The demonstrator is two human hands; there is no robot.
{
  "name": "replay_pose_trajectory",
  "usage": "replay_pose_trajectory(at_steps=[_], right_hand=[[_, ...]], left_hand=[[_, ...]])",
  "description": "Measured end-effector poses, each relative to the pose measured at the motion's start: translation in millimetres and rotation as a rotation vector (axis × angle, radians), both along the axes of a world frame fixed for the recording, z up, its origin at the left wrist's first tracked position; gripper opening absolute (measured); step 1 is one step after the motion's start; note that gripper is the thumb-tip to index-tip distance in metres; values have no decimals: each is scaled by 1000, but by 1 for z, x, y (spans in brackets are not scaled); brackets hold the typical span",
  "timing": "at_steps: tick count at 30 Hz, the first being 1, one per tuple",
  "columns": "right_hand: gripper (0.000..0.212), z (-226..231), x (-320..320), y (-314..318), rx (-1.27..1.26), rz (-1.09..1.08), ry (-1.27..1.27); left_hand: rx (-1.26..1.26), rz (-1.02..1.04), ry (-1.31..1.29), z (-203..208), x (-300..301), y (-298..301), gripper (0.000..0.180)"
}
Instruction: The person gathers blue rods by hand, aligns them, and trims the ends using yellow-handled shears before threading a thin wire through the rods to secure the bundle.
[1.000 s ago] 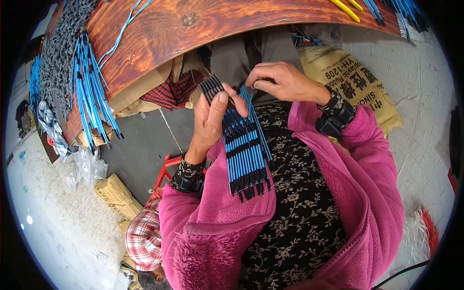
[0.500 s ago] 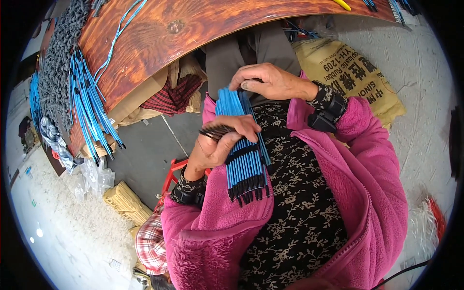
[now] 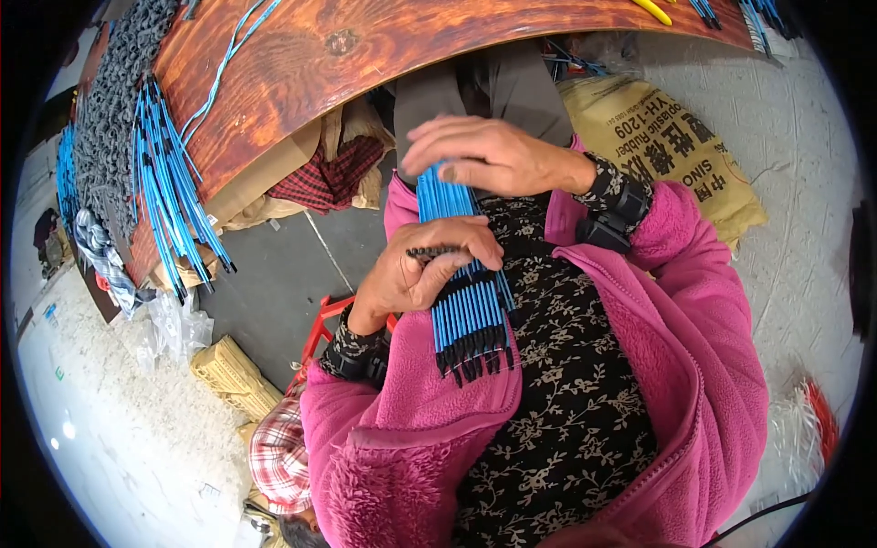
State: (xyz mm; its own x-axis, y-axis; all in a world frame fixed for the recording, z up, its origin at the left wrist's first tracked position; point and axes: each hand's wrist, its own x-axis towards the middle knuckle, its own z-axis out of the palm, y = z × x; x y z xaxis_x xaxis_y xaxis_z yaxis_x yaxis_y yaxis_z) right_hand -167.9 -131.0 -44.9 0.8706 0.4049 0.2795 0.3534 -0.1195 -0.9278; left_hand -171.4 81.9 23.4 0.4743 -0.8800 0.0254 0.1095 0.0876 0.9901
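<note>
My left hand [image 3: 425, 265] is closed around a flat row of thin blue wires [image 3: 470, 315] with black ends. Its thumb and forefinger pinch a dark strip of small tips [image 3: 431, 251]. Below the hand, the blue lengths and their black ends hang side by side against the pink jacket. The upper stretch of the wires rises past the hand toward my lap. Just above that stretch is my right hand [image 3: 502, 155], its fingers stretched out and partly smeared by motion. I cannot tell whether its fingertips touch the wires.
A brown wooden table [image 3: 301, 82] curves across the top, with grey knotted cords [image 3: 119, 119] and more blue wires [image 3: 174, 192] over its left side. A yellow sack [image 3: 667, 146] lies at right. Low at left are a red stool frame [image 3: 324, 324] and another person's checked sleeve [image 3: 283, 457].
My right hand has lifted off the upper end of the wires, and its fingers have straightened. In my left hand the dark tips have turned to a narrower, flatter strip.
</note>
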Motion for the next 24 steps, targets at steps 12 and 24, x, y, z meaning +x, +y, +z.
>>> replay_pose_trajectory(at_steps=[12,24], right_hand=[[48,-19,-19,9,127,457,646],[68,2,-6,-6,173,803,640]], left_hand=[[64,360,208,-16,-14,3,11],[176,392,383,-19,-4,5,16]])
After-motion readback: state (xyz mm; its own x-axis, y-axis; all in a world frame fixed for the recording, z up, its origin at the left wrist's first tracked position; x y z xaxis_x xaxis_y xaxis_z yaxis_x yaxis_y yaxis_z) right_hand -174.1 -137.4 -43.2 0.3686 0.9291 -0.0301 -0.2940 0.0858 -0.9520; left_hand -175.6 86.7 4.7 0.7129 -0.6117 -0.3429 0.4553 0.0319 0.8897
